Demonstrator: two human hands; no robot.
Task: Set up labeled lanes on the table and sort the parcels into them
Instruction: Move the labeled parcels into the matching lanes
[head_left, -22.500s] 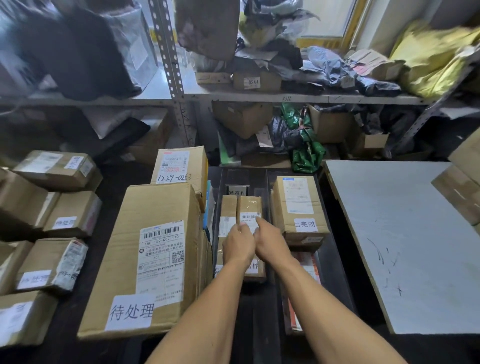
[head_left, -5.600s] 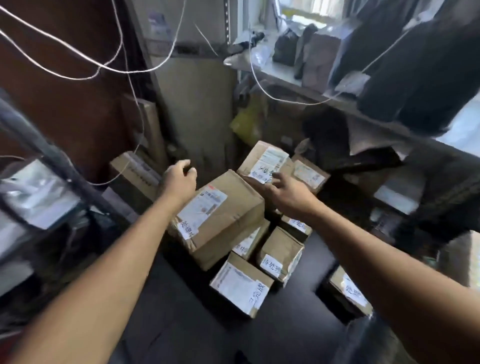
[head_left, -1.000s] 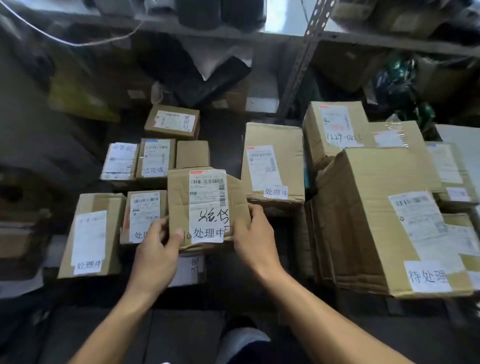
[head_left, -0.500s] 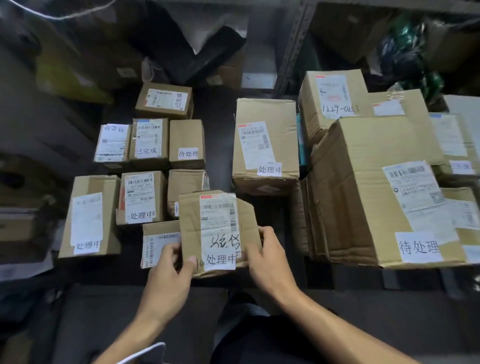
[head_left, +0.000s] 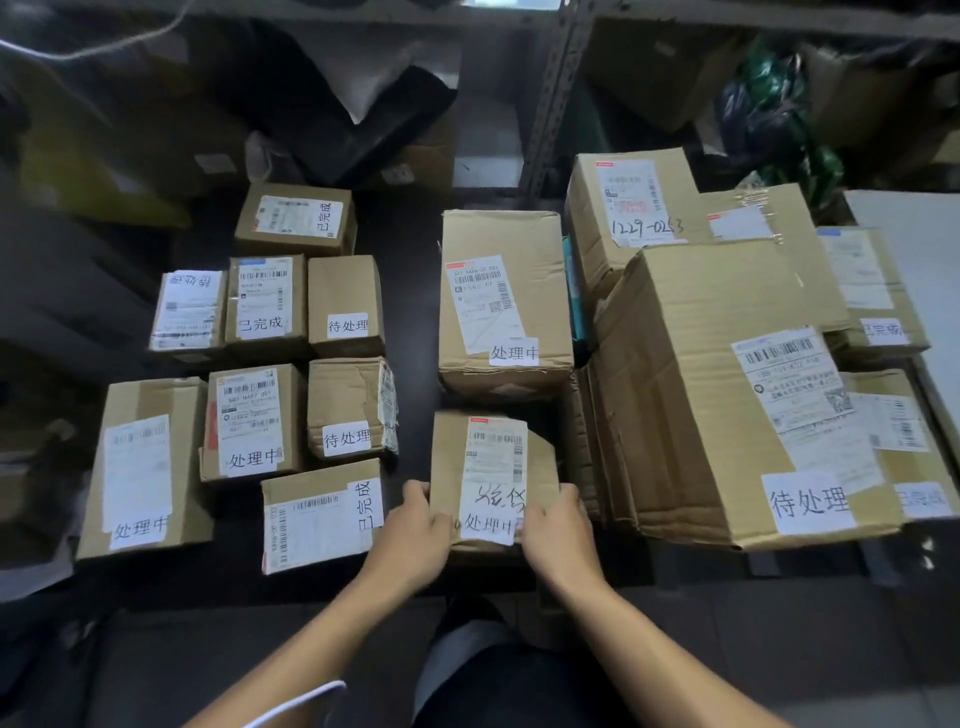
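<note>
A small brown parcel (head_left: 491, 467) with a white shipping label and a 处理中 tag sits on the dark table near its front edge, directly in front of a taller 处理中 box (head_left: 504, 306). My left hand (head_left: 418, 535) grips its left side and my right hand (head_left: 558, 535) grips its right side. To the left lie several small labeled parcels, among them a flat 已完成 box (head_left: 319, 514) and a 待处理 box (head_left: 350, 408).
A big 待处理 carton (head_left: 727, 395) stands right of the held parcel, with more boxes (head_left: 631, 208) behind and beside it. A white board (head_left: 919, 249) lies at far right. A metal shelf post (head_left: 553, 93) and cluttered shelves rise behind the table.
Both hands carried the held parcel rightward, from in front of the left cluster into the middle lane, and lowered it onto the table in front of the taller 处理中 box.
</note>
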